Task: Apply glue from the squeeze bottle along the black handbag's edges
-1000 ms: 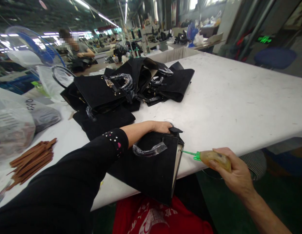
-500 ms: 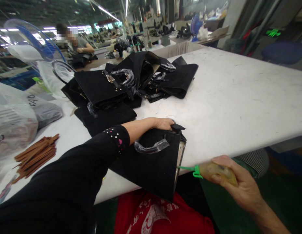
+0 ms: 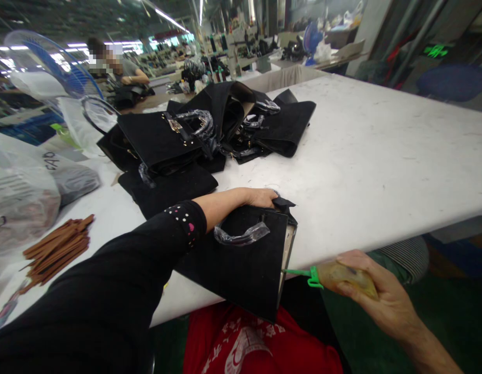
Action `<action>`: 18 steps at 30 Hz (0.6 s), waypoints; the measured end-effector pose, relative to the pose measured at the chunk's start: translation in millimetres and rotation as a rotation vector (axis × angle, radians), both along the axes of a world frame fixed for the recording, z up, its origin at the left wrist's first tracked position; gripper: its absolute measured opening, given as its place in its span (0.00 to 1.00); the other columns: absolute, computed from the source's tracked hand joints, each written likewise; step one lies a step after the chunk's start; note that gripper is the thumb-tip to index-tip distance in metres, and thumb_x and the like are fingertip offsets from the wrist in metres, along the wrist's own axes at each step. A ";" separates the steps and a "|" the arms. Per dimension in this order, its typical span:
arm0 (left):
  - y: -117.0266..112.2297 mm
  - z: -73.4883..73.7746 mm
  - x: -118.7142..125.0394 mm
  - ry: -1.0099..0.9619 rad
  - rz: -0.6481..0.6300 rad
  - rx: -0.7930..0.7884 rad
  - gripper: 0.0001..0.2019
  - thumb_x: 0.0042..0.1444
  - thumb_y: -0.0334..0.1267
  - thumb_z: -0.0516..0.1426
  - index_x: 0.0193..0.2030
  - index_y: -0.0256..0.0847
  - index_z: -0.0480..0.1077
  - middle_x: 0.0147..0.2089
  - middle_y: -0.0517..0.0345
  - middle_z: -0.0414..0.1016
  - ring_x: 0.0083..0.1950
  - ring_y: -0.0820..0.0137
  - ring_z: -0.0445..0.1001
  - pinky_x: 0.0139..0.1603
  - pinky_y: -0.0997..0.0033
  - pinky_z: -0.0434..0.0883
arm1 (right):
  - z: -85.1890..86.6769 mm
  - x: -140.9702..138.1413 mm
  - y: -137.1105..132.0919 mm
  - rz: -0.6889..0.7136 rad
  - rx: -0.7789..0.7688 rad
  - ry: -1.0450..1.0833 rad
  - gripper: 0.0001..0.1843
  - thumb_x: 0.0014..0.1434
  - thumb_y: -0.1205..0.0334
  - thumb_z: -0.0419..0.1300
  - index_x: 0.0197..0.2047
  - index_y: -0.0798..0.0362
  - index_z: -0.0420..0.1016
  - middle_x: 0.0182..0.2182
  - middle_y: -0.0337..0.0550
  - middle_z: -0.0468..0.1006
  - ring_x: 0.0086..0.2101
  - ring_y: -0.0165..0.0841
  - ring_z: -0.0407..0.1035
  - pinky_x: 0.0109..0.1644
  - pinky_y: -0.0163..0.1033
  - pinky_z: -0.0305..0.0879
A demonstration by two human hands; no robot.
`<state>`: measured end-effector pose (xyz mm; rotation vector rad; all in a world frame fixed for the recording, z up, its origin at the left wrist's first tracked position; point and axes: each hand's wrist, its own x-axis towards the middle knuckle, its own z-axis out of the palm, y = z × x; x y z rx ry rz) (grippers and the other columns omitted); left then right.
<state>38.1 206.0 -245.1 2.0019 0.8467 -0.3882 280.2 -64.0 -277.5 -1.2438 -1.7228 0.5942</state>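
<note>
A black suede handbag (image 3: 244, 265) lies flat at the near edge of the white table (image 3: 381, 156), its plastic-wrapped handle (image 3: 241, 236) on top. My left hand (image 3: 260, 197) grips the bag's far top corner, fingers curled over the flap. My right hand (image 3: 381, 296) is closed round a soft yellowish squeeze bottle (image 3: 348, 275) with a green nozzle (image 3: 303, 272). The nozzle tip touches the pale open side edge of the bag.
A pile of more black bags (image 3: 210, 130) with wrapped handles lies further back. Brown strips (image 3: 56, 249) and filled plastic bags (image 3: 23, 192) sit at the left, a blue fan (image 3: 50, 67) behind. Another person works at a far bench (image 3: 124, 72). Red cloth (image 3: 249, 343) lies below the table edge.
My right hand has dropped with the bottle, so the nozzle tip sits lower along the bag's side edge. The left hand has stayed on the bag's corner.
</note>
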 end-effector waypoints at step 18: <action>-6.4 11.3 -3.4 -0.024 0.018 -0.006 0.12 0.43 0.35 0.60 0.35 0.35 0.79 0.35 0.57 0.79 0.36 0.68 0.73 0.37 0.74 0.68 | 16.7 -9.3 -15.0 0.125 0.015 0.012 0.14 0.67 0.60 0.62 0.55 0.44 0.69 0.46 0.45 0.75 0.42 0.38 0.75 0.43 0.36 0.74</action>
